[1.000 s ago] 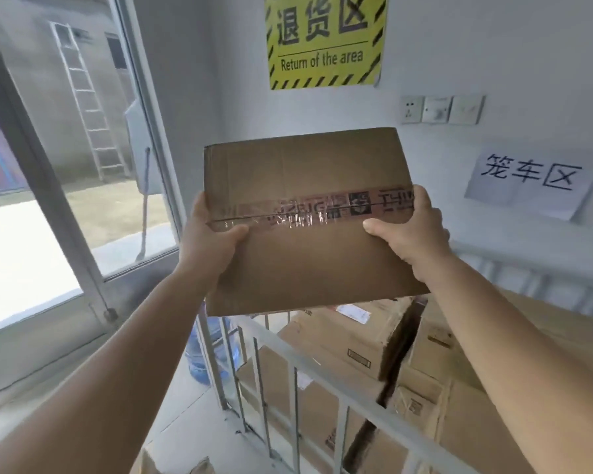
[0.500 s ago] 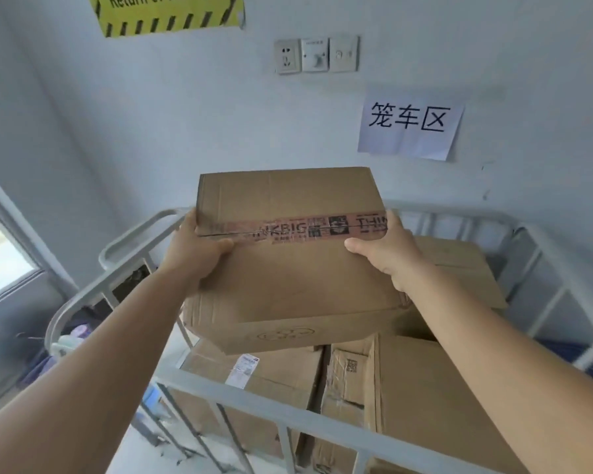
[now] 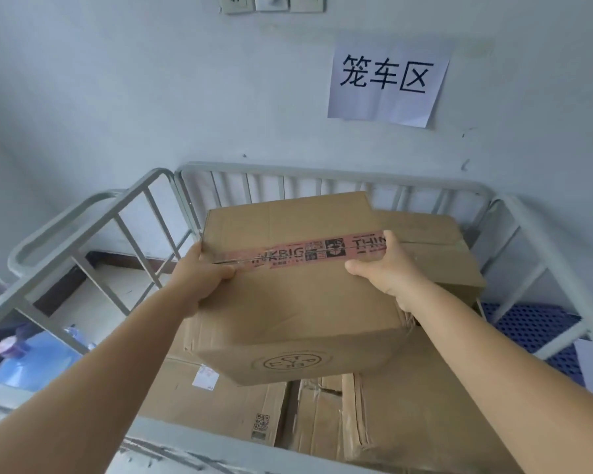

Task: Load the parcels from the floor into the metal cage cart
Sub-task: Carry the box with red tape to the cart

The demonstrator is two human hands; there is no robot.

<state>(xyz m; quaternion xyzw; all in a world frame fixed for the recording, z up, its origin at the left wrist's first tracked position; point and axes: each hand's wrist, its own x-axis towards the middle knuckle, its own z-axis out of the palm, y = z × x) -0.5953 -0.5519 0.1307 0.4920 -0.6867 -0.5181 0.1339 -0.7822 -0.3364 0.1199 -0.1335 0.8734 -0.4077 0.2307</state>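
your left hand (image 3: 199, 282) and right hand (image 3: 387, 268) each hold a tight grip on the taped parcel (image 3: 298, 295) inside the cage cart (image 3: 326, 172), above stacked boxes (image 3: 408, 415).

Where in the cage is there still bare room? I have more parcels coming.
Bare blue perforated floor shows at the right, between the stacked boxes and the cart's right rail. The middle and left are packed, and both hands hold the taped box over that stack.

Matt cardboard parcel (image 3: 298, 302) with glossy tape (image 3: 308, 253); painted metal cage cart (image 3: 322, 172)
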